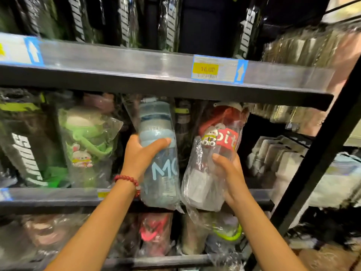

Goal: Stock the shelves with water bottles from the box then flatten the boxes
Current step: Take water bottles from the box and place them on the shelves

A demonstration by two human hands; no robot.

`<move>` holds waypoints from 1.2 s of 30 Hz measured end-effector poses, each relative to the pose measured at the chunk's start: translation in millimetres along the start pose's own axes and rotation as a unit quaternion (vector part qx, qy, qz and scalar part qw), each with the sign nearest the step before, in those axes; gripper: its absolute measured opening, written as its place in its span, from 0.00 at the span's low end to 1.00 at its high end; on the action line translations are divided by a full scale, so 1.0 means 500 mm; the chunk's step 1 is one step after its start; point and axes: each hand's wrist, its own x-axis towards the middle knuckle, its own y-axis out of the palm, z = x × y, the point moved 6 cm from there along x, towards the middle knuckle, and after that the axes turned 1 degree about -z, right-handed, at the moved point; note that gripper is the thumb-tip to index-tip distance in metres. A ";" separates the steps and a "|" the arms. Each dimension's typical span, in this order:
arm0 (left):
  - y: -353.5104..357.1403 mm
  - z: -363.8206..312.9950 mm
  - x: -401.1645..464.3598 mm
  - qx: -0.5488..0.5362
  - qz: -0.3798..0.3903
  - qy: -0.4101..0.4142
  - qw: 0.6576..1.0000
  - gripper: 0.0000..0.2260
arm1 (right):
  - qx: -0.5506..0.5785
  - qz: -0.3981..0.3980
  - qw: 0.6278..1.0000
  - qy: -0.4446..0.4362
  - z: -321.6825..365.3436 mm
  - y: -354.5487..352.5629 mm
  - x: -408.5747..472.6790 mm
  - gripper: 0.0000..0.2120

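Right, two at once here: the left hand (143, 153) is wrapped around the blue bottle (159, 153), the right hand (229, 173) clutching the red-capped bottle (216, 153), both in crinkly plastic sleeves and hovering at the front lip of the middle shelf (263, 194). Best bet, I'd say, is bases in first, keep them upright, slide them beside the green bottle (88, 141) without snagging wrap on the shelf above

A yellow price tag (208, 69) reads 16.00; bagged goods (289, 45) right.
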 end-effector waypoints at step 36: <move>-0.039 0.058 0.022 0.150 -0.005 0.091 0.984 0.31 | -0.247 0.093 0.964 -0.033 -0.094 0.055 0.103 0.35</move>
